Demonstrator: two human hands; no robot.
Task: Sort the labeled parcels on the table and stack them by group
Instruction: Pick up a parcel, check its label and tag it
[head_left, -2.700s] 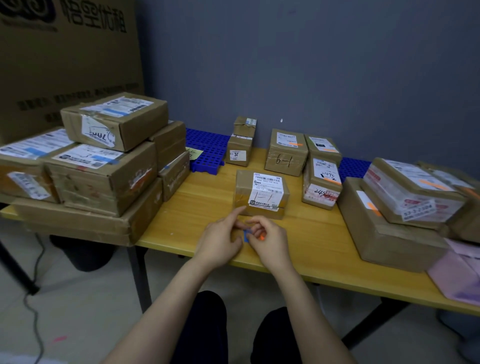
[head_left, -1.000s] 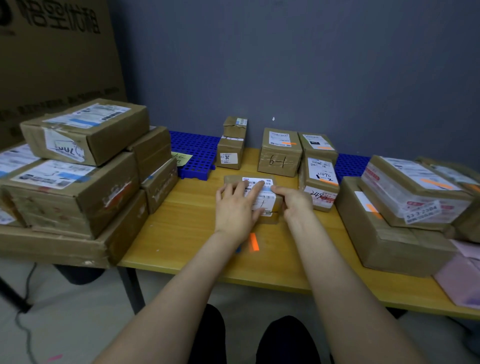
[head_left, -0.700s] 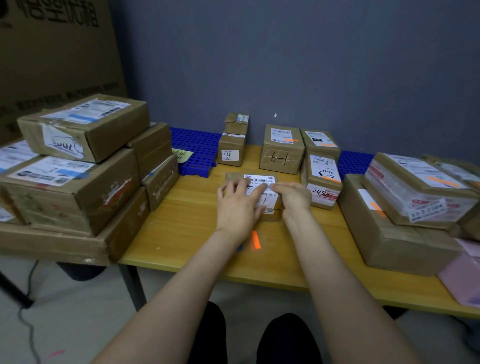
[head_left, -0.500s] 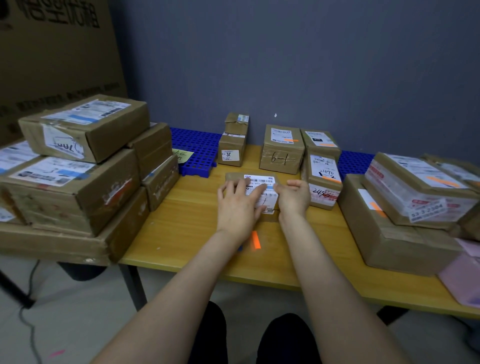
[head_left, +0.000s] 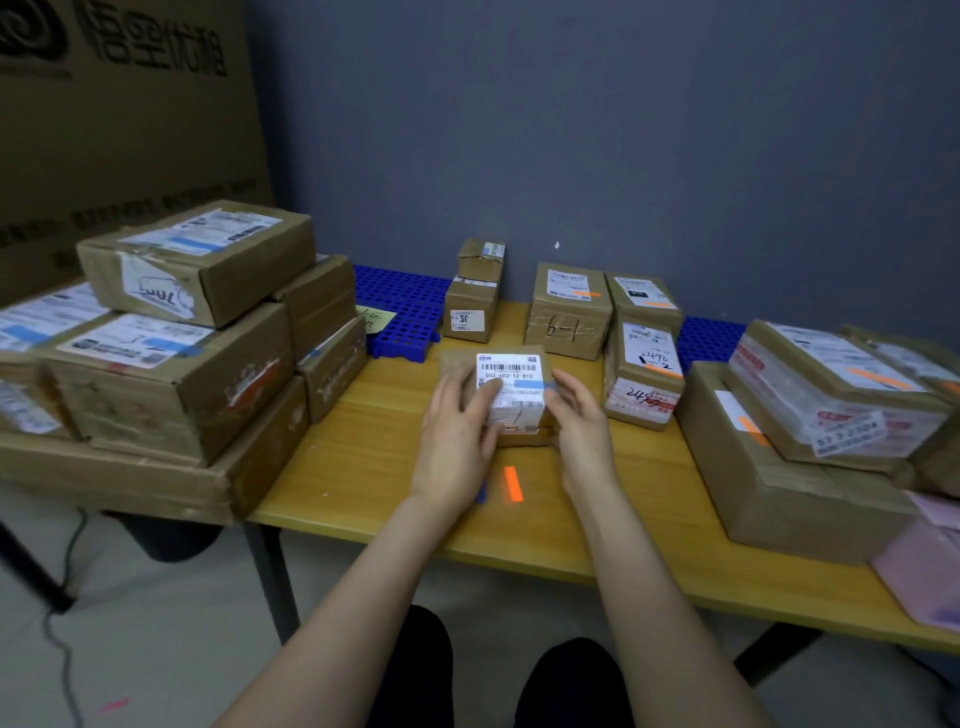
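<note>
A small brown parcel (head_left: 511, 395) with a white barcode label and a blue strip on that label sits mid-table. My left hand (head_left: 457, 431) lies over its left side, fingers on the label. My right hand (head_left: 579, 421) grips its right side, thumb near the blue strip. An orange sticker (head_left: 512, 483) lies on the yellow table (head_left: 363, 467) just in front of the parcel, and a blue sticker (head_left: 481, 492) peeks out beside my left wrist.
A tall pile of large boxes (head_left: 171, 353) fills the left end. Small parcels (head_left: 470, 306), a box marked 6-1 (head_left: 566, 317) and orange-tagged parcels (head_left: 644, 369) stand behind. Bigger orange-tagged boxes (head_left: 810, 415) crowd the right. A blue grid mat (head_left: 405, 306) lies at the back.
Both hands left the stickers at the table's front and moved onto the parcel. The orange sticker now lies on the table, and the parcel has tipped slightly toward me.
</note>
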